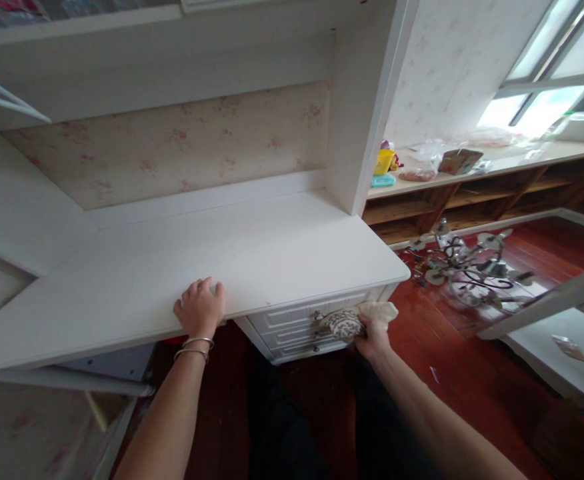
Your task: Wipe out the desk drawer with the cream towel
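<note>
My left hand [201, 309] rests on the front edge of a white desk [272, 247], its fingers bent but apart on the top and nothing in them. Two bangles circle that wrist. Bunched in my right hand [373, 339] is a pale cloth [379, 312] with a dark leafy pattern on one part. The cloth hangs in front of the white drawers [292, 315] under the desk's right end and partly covers them. Small metal knobs show on the drawer fronts beside it.
A dismantled chandelier [472, 267] lies on the red wood floor [417, 373] at the right. Behind it, a low wooden shelf unit [502, 193] carries a yellow container [383, 162], plastic bags and a cardboard box [459, 161]. White furniture [547, 333] stands at the right edge.
</note>
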The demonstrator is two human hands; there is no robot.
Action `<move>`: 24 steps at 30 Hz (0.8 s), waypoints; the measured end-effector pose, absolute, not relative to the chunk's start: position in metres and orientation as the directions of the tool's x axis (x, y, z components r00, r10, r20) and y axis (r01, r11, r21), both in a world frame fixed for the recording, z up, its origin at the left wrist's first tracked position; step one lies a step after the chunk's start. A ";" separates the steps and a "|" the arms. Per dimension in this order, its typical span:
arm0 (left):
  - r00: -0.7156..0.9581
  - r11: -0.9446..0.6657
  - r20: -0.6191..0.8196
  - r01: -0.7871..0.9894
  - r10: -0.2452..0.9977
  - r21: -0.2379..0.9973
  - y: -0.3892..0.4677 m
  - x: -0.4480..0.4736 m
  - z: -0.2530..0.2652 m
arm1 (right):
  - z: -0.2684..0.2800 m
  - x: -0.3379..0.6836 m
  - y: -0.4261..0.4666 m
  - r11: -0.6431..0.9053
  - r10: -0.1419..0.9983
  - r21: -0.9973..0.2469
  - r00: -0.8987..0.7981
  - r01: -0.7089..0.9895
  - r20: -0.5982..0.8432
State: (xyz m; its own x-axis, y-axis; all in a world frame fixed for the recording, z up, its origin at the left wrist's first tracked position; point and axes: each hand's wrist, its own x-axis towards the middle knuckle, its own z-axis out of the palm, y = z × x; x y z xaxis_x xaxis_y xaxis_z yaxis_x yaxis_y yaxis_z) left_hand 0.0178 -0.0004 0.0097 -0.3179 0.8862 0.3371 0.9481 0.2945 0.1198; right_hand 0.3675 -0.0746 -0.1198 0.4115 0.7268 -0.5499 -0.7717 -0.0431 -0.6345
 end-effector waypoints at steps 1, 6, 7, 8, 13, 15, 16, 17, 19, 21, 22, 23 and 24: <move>-0.318 0.294 0.336 0.948 0.887 0.121 0.000 0.018 0.010 | -0.112 0.376 -0.075 -0.029 0.699 -0.627 0.433 -0.778 -0.569; -0.322 0.295 0.332 0.947 0.887 0.130 -0.001 0.019 0.011 | -0.063 0.393 -0.080 0.053 0.673 -0.605 0.476 -0.794 -0.566; -0.321 0.294 0.331 0.947 0.887 0.130 -0.002 0.019 0.012 | -0.054 0.392 -0.081 0.066 0.680 -0.605 0.479 -0.794 -0.554; -0.321 0.294 0.331 0.947 0.888 0.128 -0.002 0.019 0.012 | -0.046 0.390 -0.083 0.075 0.686 -0.602 0.479 -0.795 -0.548; -0.322 0.304 0.326 0.947 0.889 0.107 -0.002 0.020 0.012 | -0.021 0.364 -0.092 0.030 0.708 -0.507 0.377 -0.861 -0.598; -0.324 0.309 0.319 0.946 0.891 0.099 -0.001 0.020 0.012 | -0.017 0.344 -0.096 -0.032 0.737 -0.458 0.289 -0.888 -0.611; -0.324 0.310 0.320 0.946 0.890 0.096 -0.001 0.020 0.012 | -0.016 0.331 -0.098 -0.063 0.750 -0.438 0.247 -0.897 -0.614; -0.322 0.308 0.324 0.947 0.890 0.094 -0.001 0.020 0.012 | -0.016 0.317 -0.099 -0.095 0.760 -0.415 0.204 -0.905 -0.617; -0.319 0.305 0.327 0.948 0.889 0.095 0.000 0.020 0.012 | -0.016 0.287 -0.100 -0.157 0.762 -0.360 0.120 -0.920 -0.637; -0.322 0.305 0.321 0.947 0.891 0.104 0.000 0.020 0.012 | -0.017 0.254 -0.099 -0.223 0.757 -0.289 0.021 -0.931 -0.653; -0.325 0.306 0.317 0.946 0.891 0.108 0.000 0.020 0.012 | -0.019 0.237 -0.097 -0.250 0.762 -0.257 -0.025 -0.934 -0.648; -0.326 0.307 0.318 0.945 0.890 0.109 0.000 0.020 0.012 | -0.022 0.221 -0.095 -0.274 0.774 -0.230 -0.072 -0.934 -0.630; -0.324 0.307 0.323 0.946 0.889 0.106 0.000 0.021 0.012 | -0.025 0.206 -0.093 -0.300 0.779 -0.207 -0.114 -0.931 -0.616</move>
State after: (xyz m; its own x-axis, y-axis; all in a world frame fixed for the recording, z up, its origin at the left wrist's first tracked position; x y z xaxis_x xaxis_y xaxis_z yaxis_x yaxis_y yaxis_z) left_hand 0.0207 -0.0003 0.0120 -0.3245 0.8892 0.3226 0.9459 0.3065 0.1065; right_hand 0.2057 -0.0926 -0.0252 -0.1136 0.7795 -0.6160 -0.9313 -0.2995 -0.2072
